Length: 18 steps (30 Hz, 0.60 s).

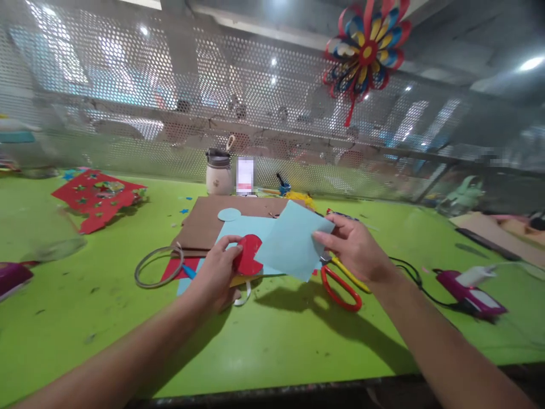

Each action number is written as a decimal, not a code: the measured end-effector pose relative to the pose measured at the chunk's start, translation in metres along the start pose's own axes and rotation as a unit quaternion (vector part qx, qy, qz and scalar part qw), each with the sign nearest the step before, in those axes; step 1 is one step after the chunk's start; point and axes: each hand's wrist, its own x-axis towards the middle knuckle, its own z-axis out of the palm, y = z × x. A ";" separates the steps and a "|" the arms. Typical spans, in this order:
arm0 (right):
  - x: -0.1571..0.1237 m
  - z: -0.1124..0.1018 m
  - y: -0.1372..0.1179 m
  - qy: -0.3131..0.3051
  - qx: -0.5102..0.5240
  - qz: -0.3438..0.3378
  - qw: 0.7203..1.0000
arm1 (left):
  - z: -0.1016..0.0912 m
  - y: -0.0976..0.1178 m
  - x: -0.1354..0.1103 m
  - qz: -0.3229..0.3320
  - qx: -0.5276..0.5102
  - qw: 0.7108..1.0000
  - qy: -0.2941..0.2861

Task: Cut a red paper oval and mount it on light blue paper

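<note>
My left hand (pixel 218 271) pinches a red paper heart (pixel 249 255) between thumb and fingers, just above a stack of coloured sheets. My right hand (pixel 355 250) holds a light blue paper sheet (pixel 292 238) by its right edge, lifted and tilted over the stack. The sheet's left corner overlaps the heart. Under both lie another light blue sheet (pixel 244 227), a red sheet (pixel 181 267) and a brown cardboard piece (pixel 208 218) with a small blue paper circle (pixel 229 214) on it. Red-and-yellow scissors (pixel 340 284) rest on the green table (pixel 272 341) below my right hand.
A wire ring (pixel 158 267) lies left of the stack. A red cut-out paper (pixel 97 196) lies far left. A jar (pixel 218 171) stands at the back by the perforated metal screen (pixel 128 113). A purple glue gun (pixel 468 289) with a cord sits at right. A paper pinwheel (pixel 366 51) hangs above.
</note>
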 end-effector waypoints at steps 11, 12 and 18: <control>0.004 0.007 0.021 0.028 -0.095 0.090 0.991 | -0.007 0.014 -0.003 0.027 0.007 0.998 0.051; 0.005 0.007 0.023 0.042 -0.113 0.085 0.989 | -0.007 0.015 -0.004 0.030 0.006 0.998 0.054; 0.007 0.015 0.029 0.111 -0.255 0.018 0.960 | -0.009 0.013 -0.009 0.001 0.004 1.000 0.010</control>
